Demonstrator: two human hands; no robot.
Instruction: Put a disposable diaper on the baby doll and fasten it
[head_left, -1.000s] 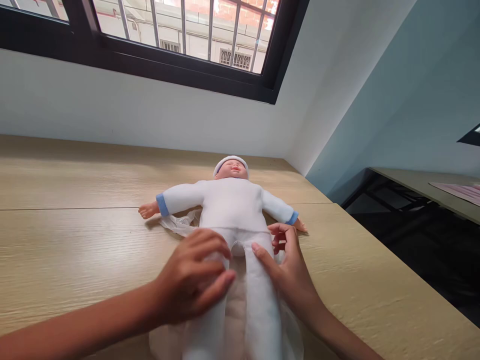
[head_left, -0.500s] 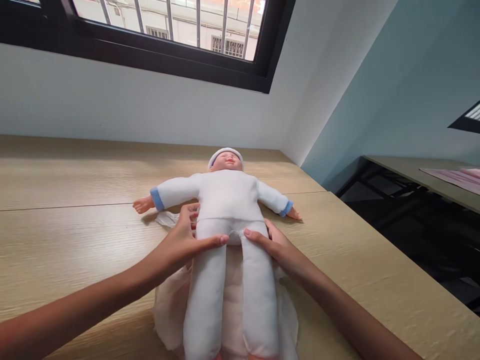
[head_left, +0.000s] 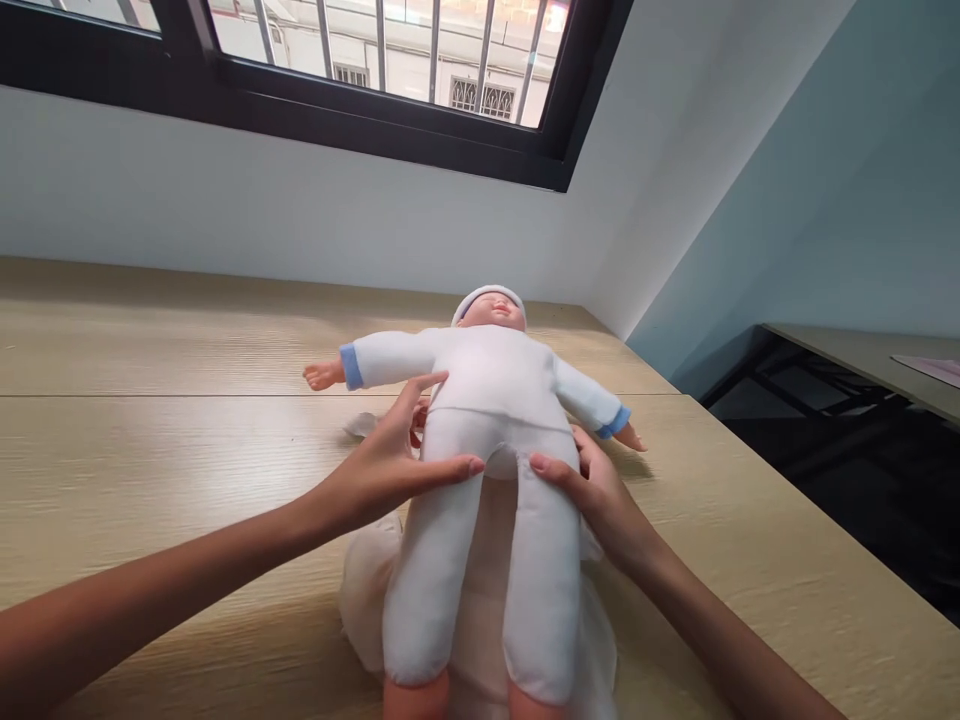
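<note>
A baby doll (head_left: 499, 375) in a white suit with blue cuffs and a white cap lies face up, arms spread, its legs toward me. My left hand (head_left: 401, 445) grips its hip and side, the thumb across the top of the thigh and the forefinger along the waist. On the other hip my right hand (head_left: 589, 480) is closed, its thumb on the upper thigh and the other fingers partly hidden behind the doll. Under the legs lies a thin pale diaper (head_left: 487, 600), spread out and partly covered; a white flap of it shows beside my left hand.
The wooden table (head_left: 187, 450) meets a white wall below a barred window (head_left: 390, 60). At right is the table's edge, with a second table (head_left: 832, 350) beyond it carrying a pink cloth (head_left: 930, 370).
The doll's left side in view has risen and its body tilts slightly to the right, with both hands still on its hips. The whole view has shifted, so the doll appears farther right.
</note>
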